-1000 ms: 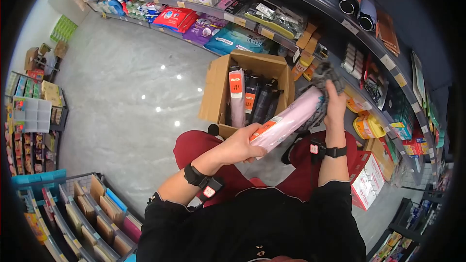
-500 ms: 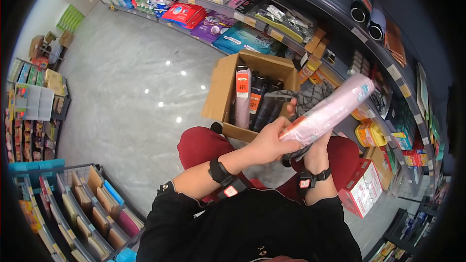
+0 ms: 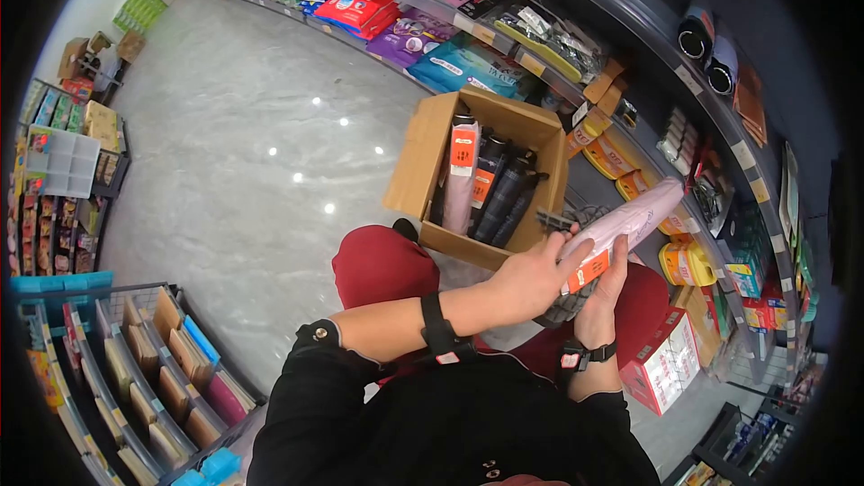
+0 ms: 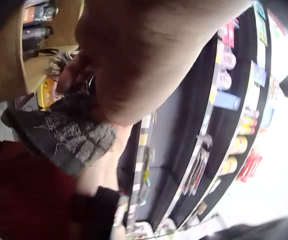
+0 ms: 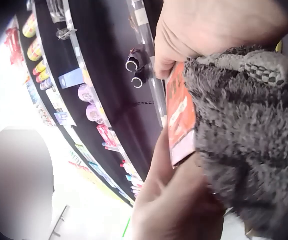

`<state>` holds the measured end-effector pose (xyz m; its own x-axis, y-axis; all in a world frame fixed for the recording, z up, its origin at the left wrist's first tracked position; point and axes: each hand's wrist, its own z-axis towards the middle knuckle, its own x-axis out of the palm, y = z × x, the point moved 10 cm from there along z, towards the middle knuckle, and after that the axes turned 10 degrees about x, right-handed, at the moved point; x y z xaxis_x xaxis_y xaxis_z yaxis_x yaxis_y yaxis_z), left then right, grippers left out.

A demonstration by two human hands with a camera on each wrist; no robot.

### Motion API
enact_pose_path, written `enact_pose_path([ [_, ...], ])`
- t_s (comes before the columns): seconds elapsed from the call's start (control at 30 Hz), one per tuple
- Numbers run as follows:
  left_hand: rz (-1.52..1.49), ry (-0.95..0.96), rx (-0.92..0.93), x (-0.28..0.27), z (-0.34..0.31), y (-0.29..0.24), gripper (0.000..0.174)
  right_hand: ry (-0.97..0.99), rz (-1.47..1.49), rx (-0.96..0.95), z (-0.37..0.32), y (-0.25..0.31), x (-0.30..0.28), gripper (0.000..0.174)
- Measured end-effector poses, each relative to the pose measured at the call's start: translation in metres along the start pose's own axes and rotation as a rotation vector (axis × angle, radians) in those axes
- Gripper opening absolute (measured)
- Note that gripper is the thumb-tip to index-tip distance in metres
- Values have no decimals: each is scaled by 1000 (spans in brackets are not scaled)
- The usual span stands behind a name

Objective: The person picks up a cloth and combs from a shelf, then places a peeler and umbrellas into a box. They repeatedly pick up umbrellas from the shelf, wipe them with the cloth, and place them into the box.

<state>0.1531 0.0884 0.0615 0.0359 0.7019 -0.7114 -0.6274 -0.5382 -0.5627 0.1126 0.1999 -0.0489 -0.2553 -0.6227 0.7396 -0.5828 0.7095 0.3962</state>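
My left hand (image 3: 526, 283) grips the near, orange-labelled end of a pink folding umbrella (image 3: 641, 214) in a clear wrapper. Its far end points up and right toward the shelves. From the other side, my right hand (image 3: 598, 310) holds a fuzzy grey cloth (image 5: 249, 125) and has its fingers up along the label. Part of the cloth hangs below both hands, and the umbrella hides more of it in the head view. Just beyond the left hand, an open cardboard box (image 3: 416, 157) holds another pink umbrella (image 3: 462, 162) and several dark ones (image 3: 511, 193).
Stocked shelves (image 3: 531, 63) curve along the back and right side. Yellow packs (image 3: 686, 263) fill the low shelf beside the right hand. A red and white carton (image 3: 661, 364) stands by the right knee. At lower left is a rack of notebooks (image 3: 171, 369).
The pink umbrella swung from over the box's right side to the right, and its labelled end turned into view. The right hand, with the grey cloth, came down from its far end to the near end.
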Motion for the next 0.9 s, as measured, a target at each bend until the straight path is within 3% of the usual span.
enact_pose_path([
  [0.03,-218,63,-126,6,-3,9,85,-24,-114,-69,-1,12,-3,62],
  [0.07,-219,67,-124,8,-4,12,85,-26,-111,-71,0,14,-4,62],
  [0.13,-992,-34,-392,21,-10,31,86,-44,-187,-169,-3,26,-3,62],
  [0.17,-1207,28,-622,36,-21,39,85,-27,-324,-186,-7,31,5,64],
  [0.2,-1209,30,-621,33,-18,42,85,-29,-324,-188,-8,30,4,64],
  [0.27,-1212,256,-656,46,-21,36,78,-53,-640,-285,-12,29,15,67],
  [0.3,-1158,237,-668,44,-25,38,67,-64,-799,-333,-14,28,21,68],
  [0.33,-1158,238,-664,46,-27,40,67,-21,-906,-356,-12,26,31,57],
  [0.4,-1170,169,-769,50,-36,56,54,-127,-941,-354,-12,25,34,40],
  [0.43,-1192,146,-809,45,-36,59,47,-326,-903,-314,-10,34,11,27],
  [0.47,-1215,99,-820,41,-33,62,42,-422,-598,-573,-18,46,4,29],
  [0.53,-1287,36,-788,42,-27,68,38,-578,-1061,-779,-46,67,18,25],
  [0.57,-1246,-1,-773,43,-28,75,35,-416,-1134,-817,-53,65,33,16],
  [0.63,-1225,1,-756,40,-27,75,35,-134,-1114,-1070,-70,48,73,21],
  [0.67,-1200,-2,-753,39,-27,74,35,-32,-1332,-972,-68,30,96,25],
  [0.7,-1138,19,-710,47,-29,77,38,25,-1377,-610,-53,6,106,30],
  [0.73,-1056,125,-683,45,-31,72,37,-6,-1789,-947,-60,-3,131,30],
  [0.77,-728,-47,-258,24,-15,68,35,88,-1755,-1191,-61,8,140,33],
  [0.8,-392,-218,161,6,-15,47,33,69,-1930,-1277,-64,2,158,33],
  [0.83,-688,268,-603,34,-33,70,47,-6,-1922,-1361,-60,25,160,33],
  [0.87,-593,29,-438,15,-24,71,47,-52,-1913,-1423,-51,44,162,34],
  [0.9,-528,26,-419,6,-22,66,45,-146,-1887,-1475,-46,67,165,33],
])
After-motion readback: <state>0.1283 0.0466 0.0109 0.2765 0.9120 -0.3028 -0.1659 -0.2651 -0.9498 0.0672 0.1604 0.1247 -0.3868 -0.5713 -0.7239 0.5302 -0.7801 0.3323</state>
